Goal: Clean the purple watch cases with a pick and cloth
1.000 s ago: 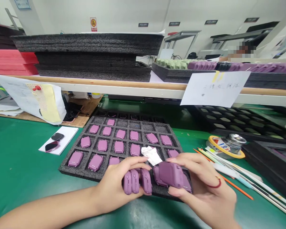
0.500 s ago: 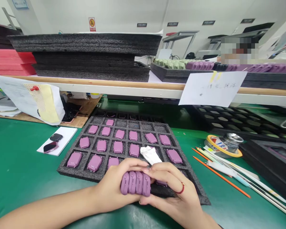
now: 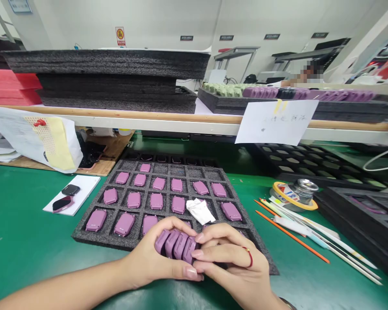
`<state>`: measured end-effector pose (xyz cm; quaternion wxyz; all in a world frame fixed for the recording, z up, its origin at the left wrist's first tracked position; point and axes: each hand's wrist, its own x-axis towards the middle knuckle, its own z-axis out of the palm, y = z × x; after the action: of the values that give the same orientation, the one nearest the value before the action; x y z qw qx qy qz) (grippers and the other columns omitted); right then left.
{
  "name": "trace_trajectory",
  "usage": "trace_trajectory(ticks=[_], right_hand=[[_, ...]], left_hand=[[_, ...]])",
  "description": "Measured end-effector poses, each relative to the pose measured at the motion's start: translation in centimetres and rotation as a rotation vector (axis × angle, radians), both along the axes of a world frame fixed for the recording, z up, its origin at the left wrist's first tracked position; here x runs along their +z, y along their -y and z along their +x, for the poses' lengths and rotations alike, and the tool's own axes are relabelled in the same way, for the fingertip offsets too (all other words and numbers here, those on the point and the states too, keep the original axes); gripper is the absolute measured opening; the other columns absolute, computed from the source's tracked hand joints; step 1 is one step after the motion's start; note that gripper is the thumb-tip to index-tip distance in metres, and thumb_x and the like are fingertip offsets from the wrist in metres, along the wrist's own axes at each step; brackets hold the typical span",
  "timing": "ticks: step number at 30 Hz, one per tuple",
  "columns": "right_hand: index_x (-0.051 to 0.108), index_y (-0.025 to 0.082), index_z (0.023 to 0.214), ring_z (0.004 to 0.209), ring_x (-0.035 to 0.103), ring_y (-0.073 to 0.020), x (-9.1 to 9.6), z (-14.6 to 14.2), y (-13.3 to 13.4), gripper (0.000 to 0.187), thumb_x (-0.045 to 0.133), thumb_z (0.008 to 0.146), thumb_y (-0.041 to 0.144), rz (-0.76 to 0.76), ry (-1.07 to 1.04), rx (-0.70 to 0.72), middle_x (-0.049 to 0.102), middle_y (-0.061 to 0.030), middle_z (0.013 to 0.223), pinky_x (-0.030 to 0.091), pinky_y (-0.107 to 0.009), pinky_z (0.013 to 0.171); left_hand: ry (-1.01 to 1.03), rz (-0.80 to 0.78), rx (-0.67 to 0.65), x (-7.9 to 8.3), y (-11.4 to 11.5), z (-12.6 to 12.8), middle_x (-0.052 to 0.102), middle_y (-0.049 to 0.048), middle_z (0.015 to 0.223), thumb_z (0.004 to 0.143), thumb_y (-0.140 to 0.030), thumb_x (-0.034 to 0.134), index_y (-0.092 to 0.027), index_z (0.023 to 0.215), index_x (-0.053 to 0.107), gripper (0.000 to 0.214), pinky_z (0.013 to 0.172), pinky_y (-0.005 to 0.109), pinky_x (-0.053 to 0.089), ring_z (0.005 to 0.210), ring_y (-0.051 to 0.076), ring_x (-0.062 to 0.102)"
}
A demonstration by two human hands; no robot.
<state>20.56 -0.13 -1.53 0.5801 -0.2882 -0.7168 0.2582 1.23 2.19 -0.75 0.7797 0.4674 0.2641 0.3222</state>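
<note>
My left hand (image 3: 155, 260) is closed around a row of several purple watch cases (image 3: 176, 244), held on edge over the near rim of a black foam tray (image 3: 93, 234). Against the right end of that row my right hand (image 3: 233, 262) presses with curled fingers; a red ring is on one of its fingers. The tray's pockets hold several more purple cases (image 3: 134, 199). A crumpled white wipe (image 3: 199, 210) lies in one pocket just beyond my fingers.
A white card with two dark watch bodies (image 3: 63, 199) lies to the left. To the right are a tape roll with a metal jar (image 3: 295, 192), pencils and swabs (image 3: 297, 234), and more black trays (image 3: 355, 206). A shelf above carries stacked foam sheets (image 3: 110, 77).
My right hand put down its cases and came in against the stack. The row in my left hand grew, and both hands now squeeze it together, tilted.
</note>
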Motion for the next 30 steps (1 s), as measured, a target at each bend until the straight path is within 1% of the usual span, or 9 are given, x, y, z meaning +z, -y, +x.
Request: trace_trajectory(ticks=[3, 7, 9, 11, 14, 17, 21, 25, 30], right_hand=[[0.081, 0.028, 0.091, 0.070, 0.075, -0.0151, 0.1, -0.1, -0.1, 0.019, 0.080, 0.081, 0.012, 0.048, 0.007, -0.063, 0.075, -0.0023, 0.087, 0.065, -0.024, 0.065], [0.078, 0.024, 0.093, 0.079, 0.077, -0.0156, 0.2, 0.0, -0.2, 0.011, 0.074, 0.087, 0.016, 0.147, 0.072, -0.080, 0.076, -0.0048, 0.092, 0.065, -0.024, 0.073], [0.077, 0.023, 0.094, 0.082, 0.076, -0.0149, 0.3, 0.1, -0.2, 0.008, 0.071, 0.091, 0.020, 0.206, 0.113, -0.077, 0.076, -0.0059, 0.095, 0.064, -0.025, 0.075], [0.076, 0.023, 0.094, 0.086, 0.076, -0.0153, 0.4, 0.4, -0.4, 0.008, 0.070, 0.093, 0.027, 0.234, 0.196, -0.081, 0.077, -0.0054, 0.094, 0.063, -0.026, 0.078], [0.074, 0.026, 0.107, 0.085, 0.076, -0.0158, 0.8, 2.5, -0.7, 0.024, 0.068, 0.091, 0.044, 0.098, 0.498, -0.233, 0.079, -0.0026, 0.094, 0.062, -0.028, 0.080], [0.071, 0.022, 0.116, 0.078, 0.076, -0.0193, 1.1, 7.2, -0.6, 0.029, 0.054, 0.098, 0.037, -0.127, 0.724, -0.583, 0.080, -0.0071, 0.095, 0.061, -0.032, 0.073], [0.067, 0.018, 0.064, 0.050, 0.067, -0.0261, 0.3, 14.4, 0.5, 0.025, 0.056, 0.086, 0.020, -0.387, 0.951, -0.966, 0.067, -0.0100, 0.055, 0.047, -0.032, 0.048], [0.060, 0.018, 0.058, 0.046, 0.063, -0.0242, -1.2, 17.5, 1.1, 0.020, 0.053, 0.070, 0.004, -0.534, 1.102, -1.029, 0.065, -0.0088, 0.057, 0.039, -0.029, 0.045], [0.071, 0.015, 0.092, 0.065, 0.068, -0.0209, 0.7, 17.9, 0.0, 0.028, 0.047, 0.079, 0.007, -0.576, 1.123, -0.939, 0.072, -0.0096, 0.084, 0.050, -0.031, 0.066]], left_hand=[[0.047, -0.145, 0.029, 0.0, 0.2, 0.1, 0.069, -0.0003, 0.092, 0.062, -0.032, 0.095, -0.021, 0.099, 0.063, 0.051, 0.078, 0.035, 0.063, 0.081, 0.017, 0.073], [0.019, -0.180, 0.052, 0.3, 0.1, 0.1, 0.068, 0.0001, 0.095, 0.062, -0.032, 0.095, -0.021, 0.103, 0.064, 0.052, 0.080, 0.034, 0.063, 0.082, 0.016, 0.073], [-0.033, -0.124, 0.066, 0.4, -0.2, 0.0, 0.069, 0.0006, 0.097, 0.063, -0.031, 0.093, -0.022, 0.106, 0.064, 0.053, 0.078, 0.034, 0.063, 0.080, 0.017, 0.073], [-0.139, 0.049, 0.071, 0.3, -0.6, -0.2, 0.072, 0.0015, 0.097, 0.065, -0.029, 0.091, -0.024, 0.108, 0.063, 0.051, 0.081, 0.036, 0.062, 0.082, 0.020, 0.073], [-0.318, 0.376, 0.157, 0.1, -1.1, -0.6, 0.075, 0.0047, 0.104, 0.065, -0.022, 0.087, -0.024, 0.106, 0.064, 0.047, 0.094, 0.038, 0.057, 0.100, 0.026, 0.072], [-0.377, 0.409, 0.201, -0.2, -1.1, -0.6, 0.074, 0.0069, 0.114, 0.068, -0.015, 0.079, -0.025, 0.108, 0.063, 0.044, 0.093, 0.039, 0.058, 0.100, 0.026, 0.072], [-0.386, 0.377, 0.180, -0.4, -1.0, -0.2, 0.074, 0.0071, 0.114, 0.067, -0.012, 0.077, -0.025, 0.108, 0.064, 0.045, 0.092, 0.041, 0.059, 0.105, 0.028, 0.072], [-0.395, 0.350, 0.159, -0.4, -1.2, 0.1, 0.073, 0.0079, 0.114, 0.067, -0.013, 0.077, -0.024, 0.108, 0.063, 0.045, 0.095, 0.042, 0.058, 0.109, 0.029, 0.070], [-0.433, 0.380, 0.154, -0.2, -1.5, -0.1, 0.074, 0.0071, 0.112, 0.068, -0.015, 0.077, -0.025, 0.107, 0.065, 0.042, 0.094, 0.041, 0.057, 0.108, 0.029, 0.071]])
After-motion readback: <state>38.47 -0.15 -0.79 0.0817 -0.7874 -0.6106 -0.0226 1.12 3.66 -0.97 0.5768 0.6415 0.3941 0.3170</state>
